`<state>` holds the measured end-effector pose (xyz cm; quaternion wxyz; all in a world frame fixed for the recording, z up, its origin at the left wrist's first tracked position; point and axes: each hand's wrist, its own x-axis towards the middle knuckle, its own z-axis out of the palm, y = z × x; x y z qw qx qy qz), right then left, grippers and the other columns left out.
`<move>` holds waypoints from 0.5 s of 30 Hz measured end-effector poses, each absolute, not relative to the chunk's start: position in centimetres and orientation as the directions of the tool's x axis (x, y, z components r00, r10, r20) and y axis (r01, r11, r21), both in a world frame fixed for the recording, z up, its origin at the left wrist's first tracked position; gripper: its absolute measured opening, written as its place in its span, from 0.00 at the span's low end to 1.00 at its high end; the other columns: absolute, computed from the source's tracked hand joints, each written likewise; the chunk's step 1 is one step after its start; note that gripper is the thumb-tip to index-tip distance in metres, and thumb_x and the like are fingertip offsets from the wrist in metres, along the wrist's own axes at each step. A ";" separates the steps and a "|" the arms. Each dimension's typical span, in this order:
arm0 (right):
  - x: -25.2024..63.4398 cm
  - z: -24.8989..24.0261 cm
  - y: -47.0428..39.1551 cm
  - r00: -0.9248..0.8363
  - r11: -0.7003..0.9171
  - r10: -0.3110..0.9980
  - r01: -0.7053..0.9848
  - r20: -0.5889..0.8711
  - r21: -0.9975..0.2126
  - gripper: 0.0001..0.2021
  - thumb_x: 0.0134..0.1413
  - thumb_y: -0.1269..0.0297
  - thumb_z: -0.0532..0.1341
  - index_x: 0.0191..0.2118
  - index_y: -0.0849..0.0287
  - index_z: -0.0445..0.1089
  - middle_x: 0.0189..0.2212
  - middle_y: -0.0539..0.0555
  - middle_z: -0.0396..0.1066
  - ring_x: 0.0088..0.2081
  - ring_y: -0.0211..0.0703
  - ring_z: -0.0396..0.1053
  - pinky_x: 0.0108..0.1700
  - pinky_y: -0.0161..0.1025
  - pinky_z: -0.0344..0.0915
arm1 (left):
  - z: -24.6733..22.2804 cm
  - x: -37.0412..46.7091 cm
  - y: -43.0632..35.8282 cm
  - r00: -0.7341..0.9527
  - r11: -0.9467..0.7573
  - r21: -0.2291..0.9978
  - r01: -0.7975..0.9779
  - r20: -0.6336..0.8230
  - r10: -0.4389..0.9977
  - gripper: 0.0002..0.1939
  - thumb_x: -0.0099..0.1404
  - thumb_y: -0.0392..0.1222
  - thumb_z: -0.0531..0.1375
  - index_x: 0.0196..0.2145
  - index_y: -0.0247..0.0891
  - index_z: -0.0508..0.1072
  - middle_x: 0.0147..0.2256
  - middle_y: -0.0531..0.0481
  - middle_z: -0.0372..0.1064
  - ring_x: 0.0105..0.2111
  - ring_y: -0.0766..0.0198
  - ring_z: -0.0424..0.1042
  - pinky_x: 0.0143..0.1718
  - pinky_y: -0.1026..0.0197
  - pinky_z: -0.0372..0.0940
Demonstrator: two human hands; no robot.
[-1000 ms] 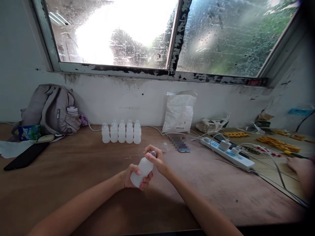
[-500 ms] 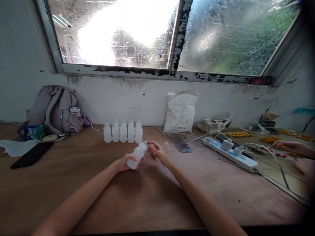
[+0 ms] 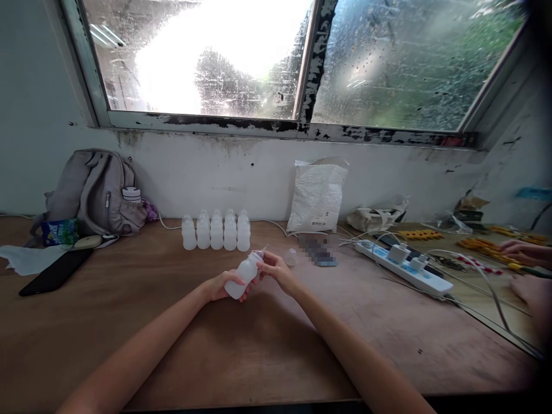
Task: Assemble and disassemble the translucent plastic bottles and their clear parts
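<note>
A small milky-white plastic bottle [image 3: 241,280] lies tilted in my left hand [image 3: 219,286], whose fingers wrap round its body. Its neck points up and right, ending in a thin clear tip. The thumb and fingers of my right hand [image 3: 278,272] close on the collar at the neck and partly hide it. Just beyond that hand, a clear dome-shaped cap [image 3: 291,257] rests on the table [image 3: 207,356]. Several similar bottles [image 3: 216,231] with clear tops stand upright in a row further back.
A backpack [image 3: 97,192] and a black flat case [image 3: 56,273] are at the left. A white plastic bag [image 3: 317,198] leans on the wall. At the right lie a power strip [image 3: 403,267] and cables; beyond them another person's hands [image 3: 524,253] handle yellow items.
My right hand has moved in from beside the tip to grip the bottle's collar. The bottle has shifted slightly right. The dome cap shows more fully now.
</note>
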<state>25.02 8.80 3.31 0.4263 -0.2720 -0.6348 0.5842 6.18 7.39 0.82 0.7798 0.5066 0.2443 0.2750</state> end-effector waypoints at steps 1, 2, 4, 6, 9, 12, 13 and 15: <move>25.0 3.3 8.8 -0.485 0.169 0.844 -0.164 0.228 -0.972 0.19 0.42 0.59 0.62 0.43 0.58 0.65 0.35 0.53 0.67 0.29 0.36 0.64 0.27 0.33 0.62 | 0.8 6.2 7.4 0.725 0.335 0.923 -0.191 -0.098 0.681 0.17 0.49 0.35 0.55 0.38 0.28 0.69 0.24 0.48 0.65 0.22 0.64 0.67 0.24 0.62 0.60; 25.0 3.3 8.8 -0.480 0.169 0.845 -0.175 0.234 -0.970 0.19 0.42 0.59 0.62 0.43 0.58 0.65 0.35 0.53 0.67 0.29 0.36 0.65 0.28 0.34 0.62 | 0.8 6.2 7.3 0.720 0.334 0.921 -0.201 -0.093 0.688 0.17 0.50 0.36 0.55 0.39 0.28 0.69 0.24 0.48 0.65 0.22 0.64 0.67 0.24 0.62 0.61; 24.9 3.3 8.7 -0.478 0.161 0.846 -0.197 0.238 -0.967 0.20 0.42 0.58 0.62 0.44 0.57 0.65 0.34 0.53 0.68 0.30 0.37 0.65 0.30 0.35 0.63 | 0.8 6.2 7.3 0.709 0.330 0.919 -0.214 -0.087 0.700 0.17 0.50 0.36 0.55 0.39 0.28 0.68 0.24 0.47 0.66 0.23 0.63 0.67 0.24 0.62 0.61; 24.8 3.3 8.5 -0.481 0.143 0.844 -0.224 0.237 -0.964 0.20 0.42 0.57 0.62 0.44 0.57 0.65 0.34 0.53 0.68 0.31 0.38 0.65 0.32 0.36 0.63 | 0.7 6.2 7.3 0.705 0.332 0.918 -0.219 -0.086 0.704 0.17 0.51 0.36 0.55 0.40 0.28 0.68 0.24 0.47 0.66 0.23 0.63 0.67 0.24 0.62 0.61; 24.5 3.4 8.3 -0.477 0.113 0.847 -0.268 0.234 -0.957 0.21 0.40 0.58 0.63 0.43 0.57 0.66 0.36 0.54 0.67 0.34 0.40 0.65 0.32 0.36 0.63 | 0.7 6.2 7.4 0.707 0.347 0.910 -0.225 -0.092 0.701 0.17 0.51 0.36 0.55 0.40 0.28 0.68 0.25 0.47 0.66 0.23 0.62 0.68 0.24 0.62 0.60; 24.5 3.5 8.3 -0.455 0.081 0.862 -0.314 0.225 -0.946 0.20 0.41 0.57 0.62 0.43 0.56 0.65 0.40 0.55 0.67 0.36 0.43 0.66 0.32 0.37 0.64 | 0.5 6.2 7.4 0.706 0.359 0.903 -0.237 -0.094 0.702 0.18 0.51 0.36 0.55 0.40 0.27 0.68 0.25 0.46 0.66 0.24 0.62 0.68 0.25 0.61 0.60; 24.6 3.5 8.4 -0.437 0.077 0.871 -0.327 0.223 -0.942 0.20 0.42 0.56 0.61 0.43 0.56 0.65 0.41 0.55 0.67 0.37 0.43 0.66 0.33 0.38 0.64 | 0.5 6.2 7.3 0.705 0.362 0.901 -0.239 -0.095 0.703 0.18 0.51 0.36 0.55 0.40 0.27 0.68 0.25 0.46 0.66 0.24 0.62 0.68 0.25 0.61 0.60; 24.8 3.4 8.7 -0.381 0.086 0.899 -0.328 0.215 -0.941 0.19 0.43 0.56 0.61 0.43 0.55 0.64 0.44 0.55 0.65 0.38 0.43 0.66 0.34 0.38 0.65 | 0.4 6.2 7.3 0.704 0.370 0.895 -0.250 -0.094 0.704 0.18 0.51 0.36 0.56 0.40 0.27 0.67 0.26 0.46 0.66 0.24 0.62 0.68 0.25 0.61 0.60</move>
